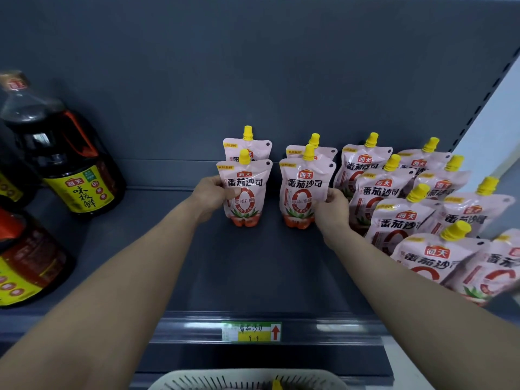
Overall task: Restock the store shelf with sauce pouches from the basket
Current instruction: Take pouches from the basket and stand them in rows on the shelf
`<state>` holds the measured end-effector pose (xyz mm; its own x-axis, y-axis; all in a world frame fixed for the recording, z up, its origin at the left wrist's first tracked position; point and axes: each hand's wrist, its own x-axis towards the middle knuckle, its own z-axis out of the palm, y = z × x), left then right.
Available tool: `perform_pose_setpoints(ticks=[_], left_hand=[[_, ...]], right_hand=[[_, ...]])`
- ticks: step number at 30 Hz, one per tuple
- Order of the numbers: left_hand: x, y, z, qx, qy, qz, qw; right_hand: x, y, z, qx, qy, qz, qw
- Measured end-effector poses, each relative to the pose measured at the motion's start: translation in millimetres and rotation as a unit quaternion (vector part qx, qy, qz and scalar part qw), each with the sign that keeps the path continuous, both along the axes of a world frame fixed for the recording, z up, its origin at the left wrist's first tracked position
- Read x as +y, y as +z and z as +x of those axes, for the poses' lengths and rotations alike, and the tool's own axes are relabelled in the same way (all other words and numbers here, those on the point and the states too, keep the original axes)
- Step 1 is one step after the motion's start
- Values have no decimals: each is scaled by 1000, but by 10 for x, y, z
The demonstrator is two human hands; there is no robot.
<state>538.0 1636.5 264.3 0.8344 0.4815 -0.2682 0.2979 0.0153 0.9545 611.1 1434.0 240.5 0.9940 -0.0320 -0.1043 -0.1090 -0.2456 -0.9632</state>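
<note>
Pink sauce pouches with yellow caps stand on the dark grey shelf [253, 266]. My left hand [209, 197] grips the left edge of one upright pouch [244, 192], which stands in front of another pouch [247, 144]. My right hand [333, 209] holds the right edge of a second upright pouch [302, 192], also with one pouch behind it. Several more pouches [399, 198] fill rows to the right. The pale basket [247, 380] shows at the bottom edge, with a yellow cap visible inside.
Large dark soy sauce bottles [64, 156] with yellow labels stand at the left of the shelf. A price tag [251, 331] sits on the shelf's front rail. The shelf upright [478, 108] rises at the right.
</note>
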Motion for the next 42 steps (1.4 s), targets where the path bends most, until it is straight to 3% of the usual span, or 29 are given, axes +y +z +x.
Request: perform_pose_setpoints(ticks=[7, 17, 26, 30, 36, 42], left_hand=[[-32, -4, -103, 19, 12, 43, 999], [-161, 151, -451, 9, 51, 176, 983], [-617, 429, -912, -54, -46, 237, 969], [-808, 372, -1215, -35, -119, 262, 957], [-1063, -88, -1669, 45, -205, 271, 940], [-1185, -707, -2096, 151, -226, 225, 936]], right_hand=[[62, -151, -169, -74, -41, -132, 988], [-22, 59, -463, -75, -15, -124, 989], [-171, 348, -1154, -170, 85, -145, 971], [-328, 332, -1550, -211, 136, -167, 954], [-590, -139, -2042, -176, 242, -234, 925], [-767, -677, -2322, -61, 344, -293, 890]])
